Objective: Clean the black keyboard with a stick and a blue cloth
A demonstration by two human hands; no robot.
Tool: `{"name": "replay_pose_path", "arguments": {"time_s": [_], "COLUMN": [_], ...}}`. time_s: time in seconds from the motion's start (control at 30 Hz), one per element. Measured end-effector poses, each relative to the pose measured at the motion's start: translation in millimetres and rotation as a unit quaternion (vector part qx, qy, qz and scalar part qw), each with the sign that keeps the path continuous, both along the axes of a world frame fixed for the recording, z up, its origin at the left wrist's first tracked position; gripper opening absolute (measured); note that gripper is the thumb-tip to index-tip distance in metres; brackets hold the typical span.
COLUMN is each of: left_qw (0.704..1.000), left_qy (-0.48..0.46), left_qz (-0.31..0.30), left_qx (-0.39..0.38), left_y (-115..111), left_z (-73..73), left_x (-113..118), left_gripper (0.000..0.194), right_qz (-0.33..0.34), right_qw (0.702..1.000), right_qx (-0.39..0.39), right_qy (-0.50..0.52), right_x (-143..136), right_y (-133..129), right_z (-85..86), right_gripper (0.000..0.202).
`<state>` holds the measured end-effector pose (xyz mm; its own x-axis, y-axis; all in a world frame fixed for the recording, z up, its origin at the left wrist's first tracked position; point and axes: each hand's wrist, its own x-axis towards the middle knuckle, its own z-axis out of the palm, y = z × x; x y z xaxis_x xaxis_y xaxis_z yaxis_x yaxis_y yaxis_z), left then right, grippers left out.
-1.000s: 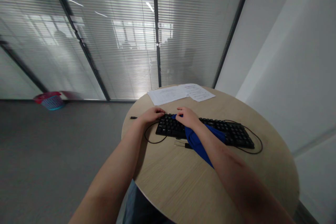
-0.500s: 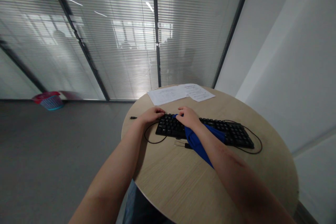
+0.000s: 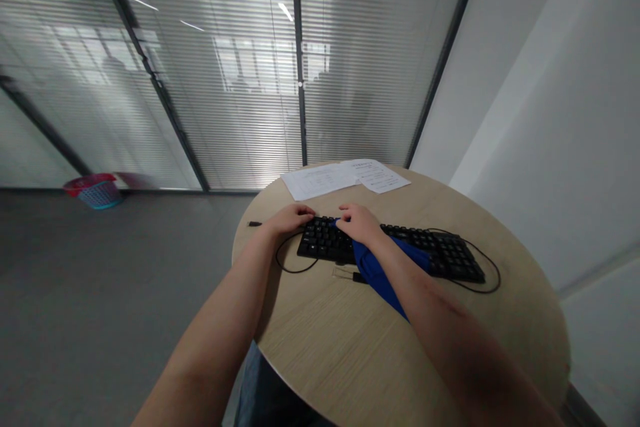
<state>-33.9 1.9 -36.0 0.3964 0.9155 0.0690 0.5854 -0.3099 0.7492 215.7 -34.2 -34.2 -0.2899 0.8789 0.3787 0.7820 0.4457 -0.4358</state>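
A black keyboard (image 3: 325, 243) lies across the round table, its keys facing up. My left hand (image 3: 291, 217) holds its far left corner, the fingers curled at the edge. Over the keys on the left half is my right hand (image 3: 362, 224), closed on a blue cloth (image 3: 377, 280). A bit of the cloth shows at my right fingertips; the rest trails under my wrist and forearm onto the table. Just in front of the keyboard lies a small tool with thin wire prongs and a black handle (image 3: 359, 277), partly covered by the cloth.
The keyboard's cable (image 3: 296, 271) loops out at both ends, and its plug (image 3: 255, 223) rests near the left table edge. Printed papers (image 3: 320, 180) lie at the back of the wooden table (image 3: 320, 333). A red and blue basket (image 3: 100, 192) stands on the floor at left.
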Motion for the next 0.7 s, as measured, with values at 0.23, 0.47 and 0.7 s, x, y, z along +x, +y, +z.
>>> {"name": "replay_pose_path", "arguments": {"time_s": [0.23, 0.47, 0.7], "left_qw": [1.000, 1.000, 1.000], "left_qy": [0.008, 0.004, 0.000], "left_qz": [0.003, 0.002, -0.004], "left_qx": [-0.001, 0.000, -0.001], "left_y": [-1.0, -0.8, 2.9], "left_z": [3.1, 3.2, -1.5], "left_x": [0.0, 0.3, -1.7], "left_gripper": [0.041, 0.043, 0.042], "right_qz": [0.000, 0.009, -0.019], "right_qw": [1.000, 1.000, 0.999], "right_qx": [-0.008, 0.010, 0.031], "right_qy": [0.003, -0.014, -0.031], "right_x": [-0.3, -0.4, -0.7], "right_y": [-2.4, -2.0, -1.3], "right_z": [3.4, 3.9, 1.7], "right_gripper": [0.027, 0.020, 0.022]}}
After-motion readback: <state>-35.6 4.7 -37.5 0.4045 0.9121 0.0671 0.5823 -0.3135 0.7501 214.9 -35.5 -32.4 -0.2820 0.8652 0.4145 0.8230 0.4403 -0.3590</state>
